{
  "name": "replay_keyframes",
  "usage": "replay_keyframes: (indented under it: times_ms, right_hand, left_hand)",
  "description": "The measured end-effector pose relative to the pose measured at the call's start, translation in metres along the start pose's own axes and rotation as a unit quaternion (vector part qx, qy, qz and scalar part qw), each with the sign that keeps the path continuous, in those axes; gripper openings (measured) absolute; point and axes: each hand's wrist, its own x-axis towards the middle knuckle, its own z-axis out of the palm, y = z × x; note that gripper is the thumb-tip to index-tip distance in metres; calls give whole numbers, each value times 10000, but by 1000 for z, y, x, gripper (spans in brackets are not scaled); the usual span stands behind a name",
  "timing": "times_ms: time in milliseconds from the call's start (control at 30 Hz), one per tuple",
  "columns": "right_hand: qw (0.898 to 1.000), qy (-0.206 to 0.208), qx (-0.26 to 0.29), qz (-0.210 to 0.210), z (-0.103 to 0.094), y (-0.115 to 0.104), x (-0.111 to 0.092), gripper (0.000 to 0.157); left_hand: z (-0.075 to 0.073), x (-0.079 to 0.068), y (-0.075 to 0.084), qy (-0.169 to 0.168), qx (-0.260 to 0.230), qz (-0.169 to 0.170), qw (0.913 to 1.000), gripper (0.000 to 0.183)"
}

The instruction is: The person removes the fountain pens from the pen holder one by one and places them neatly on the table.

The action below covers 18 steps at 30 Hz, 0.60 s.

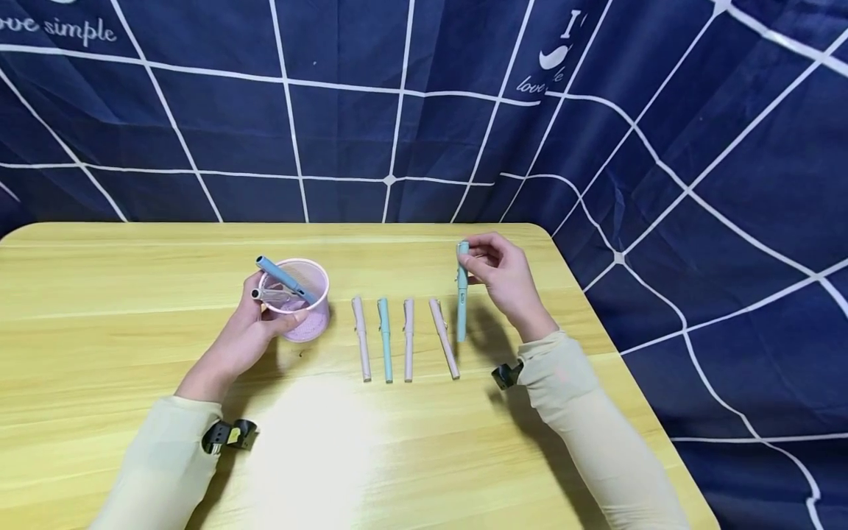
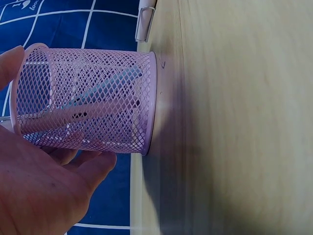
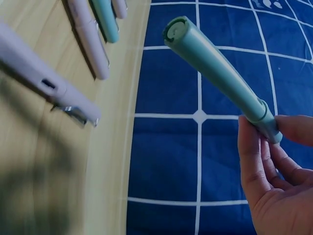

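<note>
We see the right hand (image 1: 503, 280) pinching the held teal pen (image 1: 461, 309) near its capped end, between the thumb and the fingertips, right of the centre of the frame; the pen hangs with its other end downward, and that end is free. The left hand (image 1: 248, 335), left of the centre, is curled around the outside of a pink mesh cup (image 1: 313, 325), with its thumb on the near side. Inside this one cup we count two pens: a blue pen (image 1: 281, 276), which leans and rises over the rim toward the upper left, and a pale pen (image 1: 270, 294), lower, with its end also at the left rim. Whether the base of the cup touches the wooden table (image 1: 119, 309), we cannot tell with certainty. On the table, in the middle of the frame, we count four pens in a row, apart from each other: from left to right, the first lilac pen (image 1: 361, 338), the lying teal pen (image 1: 385, 338), the second lilac pen (image 1: 408, 338) and the third lilac pen (image 1: 444, 337), which lies more slanted and just beside the held one. So we count seven pens altogether. Across the upper part of the frame we see a dark blue cloth (image 1: 344, 125) with white lines.
</note>
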Motion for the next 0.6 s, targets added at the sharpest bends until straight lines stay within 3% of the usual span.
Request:
replay_keyframes:
  times_ms: [333, 600]
  right_hand:
    - [9987, -54, -349, 359, -19, 16, 0, 28]
    - [9903, -424, -995, 867, -31, 34, 1, 27]
  left_hand:
    - [-3, 0, 1, 4, 109, 5, 9999, 80]
    - [0, 0, 1, -25, 110, -1, 9999, 79]
